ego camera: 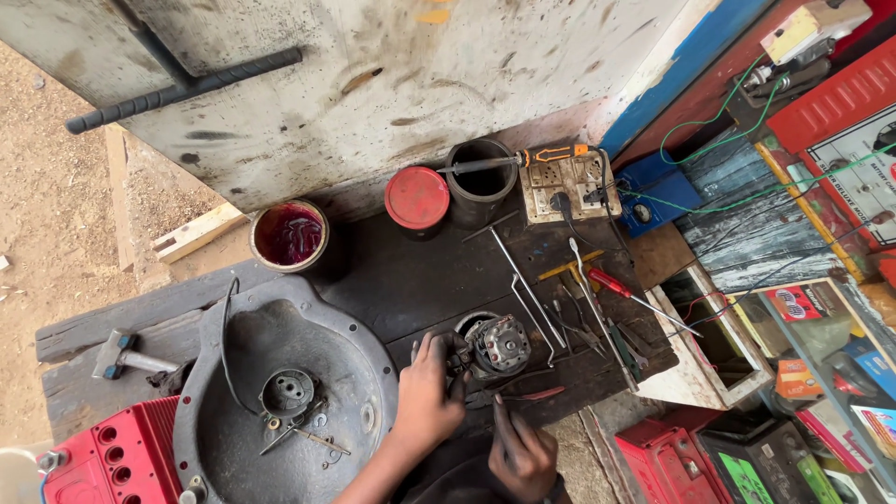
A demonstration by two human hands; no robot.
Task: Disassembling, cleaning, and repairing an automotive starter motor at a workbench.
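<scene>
Crowding motor (497, 343): tools (583, 308), perhaps pliers.

Both hands are bare, with no gloves or rings to be seen. The left hand (425, 397) leads into a bare forearm with no sleeve in view, and its fingers are smeared with dark grease. The right hand (523, 457) is likewise grimy, and a dark band sits at its wrist near the frame's lower edge.

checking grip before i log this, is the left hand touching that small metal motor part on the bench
Touching. The head view shows the left hand with its fingers wrapped onto the side of the metal motor part, no gap between them.
</scene>
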